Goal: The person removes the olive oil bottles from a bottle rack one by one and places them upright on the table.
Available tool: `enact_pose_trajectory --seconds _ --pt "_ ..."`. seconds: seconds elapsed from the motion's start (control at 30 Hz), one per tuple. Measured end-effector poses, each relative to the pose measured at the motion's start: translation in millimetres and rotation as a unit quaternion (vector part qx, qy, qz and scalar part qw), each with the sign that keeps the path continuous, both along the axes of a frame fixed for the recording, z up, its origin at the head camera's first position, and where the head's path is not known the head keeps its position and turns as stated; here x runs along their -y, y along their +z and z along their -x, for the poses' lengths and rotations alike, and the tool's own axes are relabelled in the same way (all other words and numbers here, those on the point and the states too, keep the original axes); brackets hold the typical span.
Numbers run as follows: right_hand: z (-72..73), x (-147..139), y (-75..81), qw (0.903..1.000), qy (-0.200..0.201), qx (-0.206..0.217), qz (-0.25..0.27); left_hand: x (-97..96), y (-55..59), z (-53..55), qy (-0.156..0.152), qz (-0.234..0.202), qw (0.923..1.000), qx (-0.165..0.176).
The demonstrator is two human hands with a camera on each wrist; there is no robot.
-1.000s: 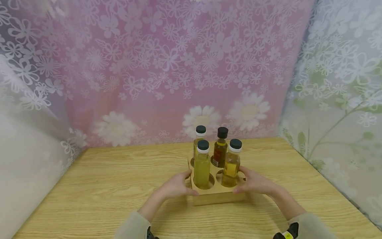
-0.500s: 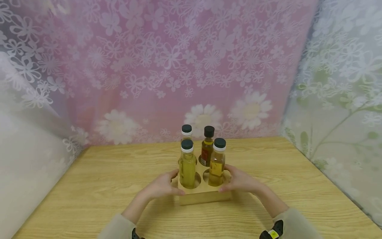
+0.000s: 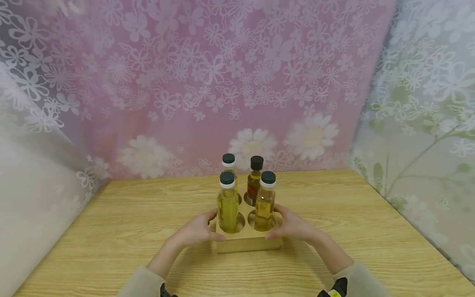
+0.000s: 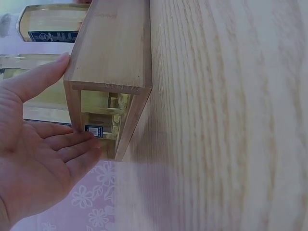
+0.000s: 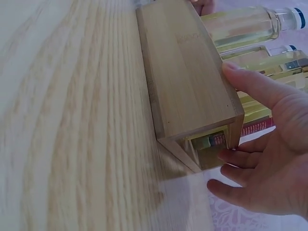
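Note:
A low wooden bottle rack with round holes stands on the table, several bottles upright in it. In front are a yellow-green oil bottle on the left and an amber one on the right, with dark caps over white collars. Behind them stand another dark-capped bottle and a dark bottle with a red label. My left hand grips the rack's left end, thumb at the front top edge. At the opposite end my right hand grips likewise; in the right wrist view its fingers reach the open side.
The wood-grain table stretches away on both sides of the rack. A pink flowered curtain hangs along the back edge, and pale flowered cloth closes off the right side. White cloth hangs at the left.
Both hands have moved the rack and its bottles leftward across the table, mostly in the first half second and only slightly since. The grip of each hand looks the same.

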State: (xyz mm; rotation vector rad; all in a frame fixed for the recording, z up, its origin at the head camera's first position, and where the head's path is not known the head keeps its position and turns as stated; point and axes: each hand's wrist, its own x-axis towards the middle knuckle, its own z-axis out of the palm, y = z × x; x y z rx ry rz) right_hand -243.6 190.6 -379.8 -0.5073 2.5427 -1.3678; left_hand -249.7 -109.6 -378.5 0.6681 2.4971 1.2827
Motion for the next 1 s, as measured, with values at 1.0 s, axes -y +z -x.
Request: enact_pose_trajectory --seconds 1.0 --pt "-15.7 -8 -17.0 0.9907 -0.026 0.035 0.129 -13.6 31.2 7.3 0.082 -0.091 0.9896 -0.076"
